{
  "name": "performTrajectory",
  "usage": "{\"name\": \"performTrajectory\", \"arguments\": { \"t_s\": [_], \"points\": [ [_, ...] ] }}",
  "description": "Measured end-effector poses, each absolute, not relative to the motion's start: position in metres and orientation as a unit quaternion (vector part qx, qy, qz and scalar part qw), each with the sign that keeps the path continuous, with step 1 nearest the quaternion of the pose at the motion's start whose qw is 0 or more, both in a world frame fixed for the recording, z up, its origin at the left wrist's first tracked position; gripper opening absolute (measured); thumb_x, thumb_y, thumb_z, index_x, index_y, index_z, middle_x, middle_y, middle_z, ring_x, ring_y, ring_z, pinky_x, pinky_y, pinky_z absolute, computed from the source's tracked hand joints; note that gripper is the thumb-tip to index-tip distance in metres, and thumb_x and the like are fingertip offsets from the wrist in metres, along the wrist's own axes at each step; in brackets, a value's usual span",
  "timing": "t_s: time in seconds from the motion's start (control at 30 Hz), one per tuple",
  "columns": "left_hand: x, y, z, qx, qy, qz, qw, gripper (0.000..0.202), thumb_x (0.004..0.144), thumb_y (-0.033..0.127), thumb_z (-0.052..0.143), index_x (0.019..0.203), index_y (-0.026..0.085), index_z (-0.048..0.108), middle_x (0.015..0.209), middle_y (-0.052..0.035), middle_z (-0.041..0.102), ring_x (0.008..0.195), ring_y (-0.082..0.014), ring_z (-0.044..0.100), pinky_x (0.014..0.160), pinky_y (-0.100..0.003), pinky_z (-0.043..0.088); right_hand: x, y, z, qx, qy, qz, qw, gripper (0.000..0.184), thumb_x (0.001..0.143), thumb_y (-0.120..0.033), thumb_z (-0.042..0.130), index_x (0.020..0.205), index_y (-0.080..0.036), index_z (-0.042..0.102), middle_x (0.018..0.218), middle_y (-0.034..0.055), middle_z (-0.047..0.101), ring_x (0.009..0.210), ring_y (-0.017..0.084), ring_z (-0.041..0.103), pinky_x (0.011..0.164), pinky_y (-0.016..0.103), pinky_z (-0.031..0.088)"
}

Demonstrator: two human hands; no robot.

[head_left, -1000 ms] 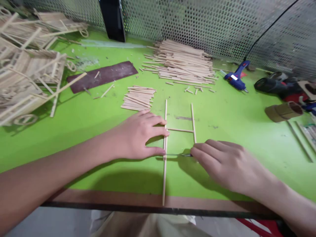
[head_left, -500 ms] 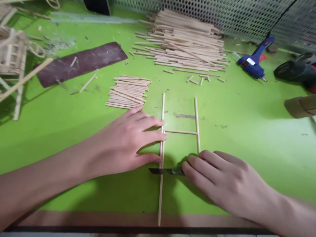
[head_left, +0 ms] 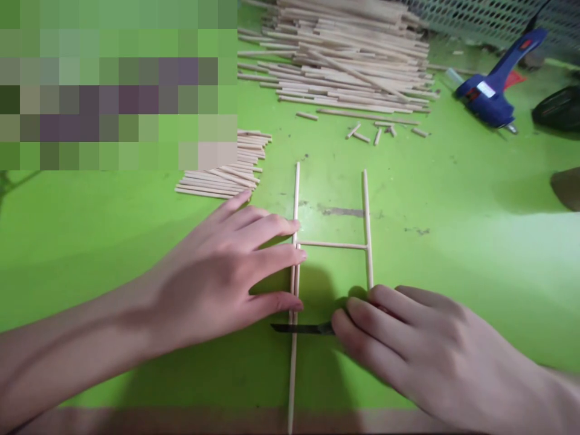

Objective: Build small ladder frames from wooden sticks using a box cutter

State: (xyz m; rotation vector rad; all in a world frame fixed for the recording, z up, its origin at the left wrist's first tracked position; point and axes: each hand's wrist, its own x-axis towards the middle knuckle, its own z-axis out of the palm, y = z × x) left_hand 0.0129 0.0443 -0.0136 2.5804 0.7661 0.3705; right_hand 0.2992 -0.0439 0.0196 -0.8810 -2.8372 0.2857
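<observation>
Two long wooden sticks lie upright on the green table, joined by a short crosspiece (head_left: 333, 245). My left hand (head_left: 222, 275) rests flat with its fingers spread, the fingertips pressing the left stick (head_left: 295, 211) down. My right hand (head_left: 408, 344) is closed on a thin dark blade (head_left: 301, 328), which lies across the left stick just below my left thumb. The lower end of the right stick (head_left: 367, 223) disappears behind my right fingers.
A large heap of wooden sticks (head_left: 344, 60) lies at the back. A smaller stack of short sticks (head_left: 226, 172) sits left of the frame. A blue glue gun (head_left: 492, 90) lies at the back right, beside a dark object (head_left: 559, 109). The upper left is blurred out.
The camera has tilted down and moved closer. The blade has shifted leftward across the left stick, with my right hand behind it. My left hand has stayed on the stick.
</observation>
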Motion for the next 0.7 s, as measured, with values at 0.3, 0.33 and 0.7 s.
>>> {"name": "performTrajectory", "arguments": {
  "t_s": [0.3,0.33,0.7],
  "points": [
    [0.0135,0.0429,-0.0149,0.923,0.278,0.147,0.220,0.035,0.099,0.056,0.076,0.121,0.030,0.079,0.134,-0.0063,0.075,0.122,-0.0305,0.071,0.131,-0.069,0.036,0.2999,-0.0444,0.0205,-0.291,-0.948,0.099,0.080,0.036,0.110,-0.007,0.038,0.114,-0.015,0.073,0.103,0.0037,0.081,0.080,0.020,0.068,0.063,0.037,0.051],
    [0.0134,0.0430,-0.0151,0.924,0.277,0.148,0.220,0.035,0.099,0.057,0.076,0.121,0.030,0.078,0.135,-0.0064,0.075,0.122,-0.0306,0.071,0.132,-0.069,0.036,0.3002,-0.0447,0.0205,-0.291,-0.948,0.098,0.080,0.036,0.110,-0.007,0.038,0.115,-0.015,0.073,0.104,0.0038,0.081,0.080,0.020,0.068,0.063,0.037,0.051],
    [0.0134,0.0437,-0.0146,0.927,0.271,0.153,0.208,0.036,0.103,0.058,0.070,0.120,0.027,0.078,0.134,-0.0073,0.076,0.121,-0.0300,0.072,0.130,-0.070,0.038,0.3011,-0.0439,0.0197,-0.295,-0.947,0.096,0.087,0.036,0.112,-0.009,0.037,0.113,-0.014,0.073,0.103,0.0024,0.081,0.079,0.019,0.066,0.063,0.038,0.050]
  ]
}}
